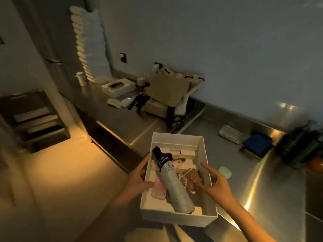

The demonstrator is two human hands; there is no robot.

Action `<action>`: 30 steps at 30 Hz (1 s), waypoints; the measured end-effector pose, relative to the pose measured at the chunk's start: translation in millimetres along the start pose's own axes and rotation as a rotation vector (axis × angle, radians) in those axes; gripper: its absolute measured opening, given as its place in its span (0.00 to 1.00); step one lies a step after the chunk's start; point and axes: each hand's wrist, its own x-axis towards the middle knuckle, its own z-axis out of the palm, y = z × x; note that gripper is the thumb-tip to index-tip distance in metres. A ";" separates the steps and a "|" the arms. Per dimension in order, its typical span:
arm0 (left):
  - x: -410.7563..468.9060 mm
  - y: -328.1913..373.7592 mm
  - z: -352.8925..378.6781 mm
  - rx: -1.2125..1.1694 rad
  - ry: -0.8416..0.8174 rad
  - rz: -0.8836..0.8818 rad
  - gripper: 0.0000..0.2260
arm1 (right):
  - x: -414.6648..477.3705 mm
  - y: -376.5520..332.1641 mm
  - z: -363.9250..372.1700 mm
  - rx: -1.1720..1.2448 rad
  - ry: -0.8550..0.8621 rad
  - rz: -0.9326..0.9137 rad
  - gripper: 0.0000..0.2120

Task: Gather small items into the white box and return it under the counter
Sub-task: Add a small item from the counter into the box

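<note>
- I see the white box [176,215] at the counter's [262,180] front edge, its near left corner apparently past the edge and over the floor; whether the counter bears it I cannot tell.
- Risk, as I judge it: the load is uneven. A folded umbrella [172,186] lies lengthwise, with a pink item [158,189] to its left and a brown bundle [191,180] to its right, so lowering the box could tip it toward the floor.
- A second risk: a pale green item [225,172] sits on the counter just beside the box's right wall, not yet gathered, and could be left behind.
- My left hand [139,177] wraps the left wall, thumb inside the rim, fingers outside, gripping the wall.
- My right hand [215,184] is spread and loose over the right wall, index finger along the rim, thumb reaching toward the brown bundle; it grips nothing I can make out.
</note>
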 end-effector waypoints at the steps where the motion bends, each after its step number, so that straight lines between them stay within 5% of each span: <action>1: 12.4 -1.2 0.3 -0.009 -0.030 -0.002 0.45 | 5.4 1.8 -1.5 -0.004 0.016 0.017 0.35; 30: 249.5 -0.1 8.1 0.137 -0.445 0.055 0.44 | 117.4 55.1 20.9 -0.037 0.371 0.318 0.34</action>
